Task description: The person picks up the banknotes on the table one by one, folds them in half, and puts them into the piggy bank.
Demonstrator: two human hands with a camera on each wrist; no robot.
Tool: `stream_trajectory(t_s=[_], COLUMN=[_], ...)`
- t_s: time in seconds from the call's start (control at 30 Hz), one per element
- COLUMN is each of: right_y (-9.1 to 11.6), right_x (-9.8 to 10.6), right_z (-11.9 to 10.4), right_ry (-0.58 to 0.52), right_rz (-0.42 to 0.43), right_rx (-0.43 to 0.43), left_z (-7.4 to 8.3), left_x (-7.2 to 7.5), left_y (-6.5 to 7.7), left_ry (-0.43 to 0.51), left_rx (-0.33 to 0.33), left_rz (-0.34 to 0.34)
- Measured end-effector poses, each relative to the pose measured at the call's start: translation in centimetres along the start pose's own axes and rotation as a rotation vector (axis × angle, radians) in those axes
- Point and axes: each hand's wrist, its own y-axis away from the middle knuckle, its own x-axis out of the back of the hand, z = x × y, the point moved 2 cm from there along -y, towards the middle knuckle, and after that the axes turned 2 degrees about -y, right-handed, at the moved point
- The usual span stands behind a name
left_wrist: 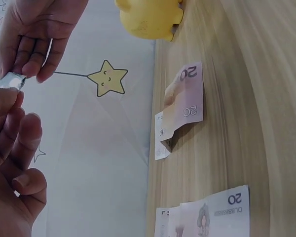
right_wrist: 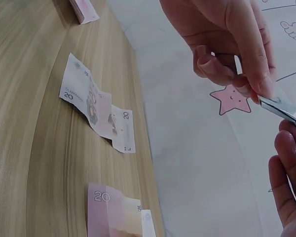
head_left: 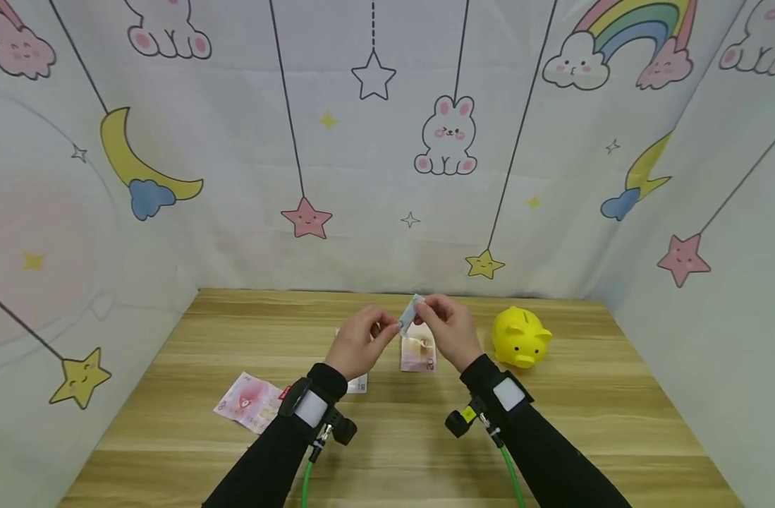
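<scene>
Before me is one wooden table (head_left: 412, 451). Above it, my left hand (head_left: 360, 340) and right hand (head_left: 449, 331) are both pinching. One yellow piggy bank (head_left: 519, 337) stands to their right, snout toward me. Three banknotes (head_left: 247, 401) lie below. Between my fingertips, in the air, I grip one pale folded strip (head_left: 408, 317), its long axis slanting up rightward, left fingers at the lower end.

Before the backdrop (head_left: 374, 162), a piggy bank (head_left: 520, 339) stood on the table (head_left: 406, 437), right of the held paper (head_left: 409, 315) and the banknotes (head_left: 419, 357).
</scene>
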Motion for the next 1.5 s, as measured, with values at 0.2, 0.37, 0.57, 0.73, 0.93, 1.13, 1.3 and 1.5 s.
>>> stream_trajectory(t_s=[0.2, 0.37, 0.57, 0.73, 0.93, 1.13, 1.3, 1.5], right_y=[0.0, 0.0, 0.0, 0.1, -0.1, -0.1, 0.1, 0.3], right_x=[0.0, 0.0, 0.4, 0.7, 1.4, 2.6, 4.3, 7.9], right_z=[-0.3, -0.3, 0.0, 0.3, 0.1, 0.2, -0.2, 0.0], right_ry=[-0.004, -0.027, -0.058, -0.037, -0.078, -0.138, -0.068, 0.098], right_rz=[0.002, 0.0, -0.026, -0.038, -0.065, -0.058, -0.002, 0.106], right_rx=[-0.011, -0.003, -0.001, -0.009, -0.048, -0.112, -0.081, -0.033], left_z=[-0.4, -0.5, -0.2, -0.1, -0.1, 0.5, 0.9, 1.5], left_x=[-0.4, -0.7, -0.6, -0.6, -0.4, -0.6, -2.1, -4.2], left_y=[0.2, 0.2, 0.1, 0.0, -0.3, -1.1, -2.2, -3.6], left_ry=[0.152, 0.214, 0.094, 0.031, 0.249, 0.265, 0.21, 0.129], left_rx=[0.139, 0.179, 0.073, 0.02, 0.098, 0.133, 0.122, 0.152], left_rz=[-0.054, -0.08, -0.051, -0.037, -0.115, -0.18, -0.165, -0.141])
